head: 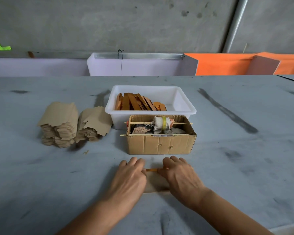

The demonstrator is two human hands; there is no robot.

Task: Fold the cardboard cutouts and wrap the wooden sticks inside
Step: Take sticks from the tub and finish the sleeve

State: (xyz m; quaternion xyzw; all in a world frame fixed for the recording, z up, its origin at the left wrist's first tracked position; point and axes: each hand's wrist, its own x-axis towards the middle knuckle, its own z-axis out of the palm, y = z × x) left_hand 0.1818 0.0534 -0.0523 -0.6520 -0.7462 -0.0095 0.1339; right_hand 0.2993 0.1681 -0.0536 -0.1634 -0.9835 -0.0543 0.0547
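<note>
Now both hands are down on the table (41, 175), set close together over one cardboard cutout (157, 183) lying flat between them. The left hand (131, 175) and right hand (180, 175) each have fingers curled at the cutout's far edge, where a short orange-brown wooden stick (151, 170) shows in the gap between them; they look to be pinching that edge over the stick, though the fingertips themselves are hidden. To do this well, I'd say keep the stick snug against the fold line, roll the edge over evenly with both hands at once, and press the crease flat so the wrap doesn't spring open. Just beyond the hands sits a cardboard box (160, 144) with thin rods across its top and a cloth-wrapped roll on one, close enough to crowd any forward roll. Behind it a white plastic tub (185, 106) holds more orange-brown pieces (137, 102). Off to the left, stacks of unfolded cutouts (71, 124) wait, well apart from the work.
</note>
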